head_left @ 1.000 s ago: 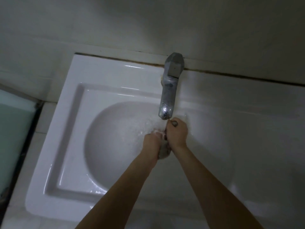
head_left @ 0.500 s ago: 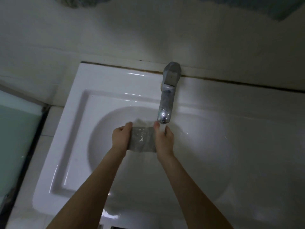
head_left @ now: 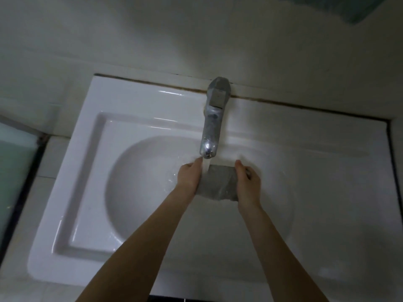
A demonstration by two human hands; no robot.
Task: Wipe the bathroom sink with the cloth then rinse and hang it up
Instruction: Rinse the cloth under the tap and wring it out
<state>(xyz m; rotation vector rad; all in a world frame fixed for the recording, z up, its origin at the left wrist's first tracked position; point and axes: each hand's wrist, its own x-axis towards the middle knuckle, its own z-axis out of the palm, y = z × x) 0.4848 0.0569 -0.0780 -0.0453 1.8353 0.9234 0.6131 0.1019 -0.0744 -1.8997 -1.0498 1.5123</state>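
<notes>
A grey cloth [head_left: 219,184] is stretched flat between my two hands over the basin of the white sink [head_left: 91,171]. My left hand [head_left: 189,175] grips its left edge and my right hand [head_left: 248,182] grips its right edge. Water runs from the spout of the chrome faucet [head_left: 212,125] onto the cloth's left part, right beside my left hand's fingers. The cloth looks wet and hangs a little below my hands.
A pale tiled wall [head_left: 196,35] rises behind the sink. A frosted greenish glass panel [head_left: 13,162] stands to the left of the counter. A teal cloth corner [head_left: 357,9] shows at the top right.
One second ago the cloth was bunched between my hands under the spout. I then spread it flat, and both hands with the cloth have shifted right beneath the running water.
</notes>
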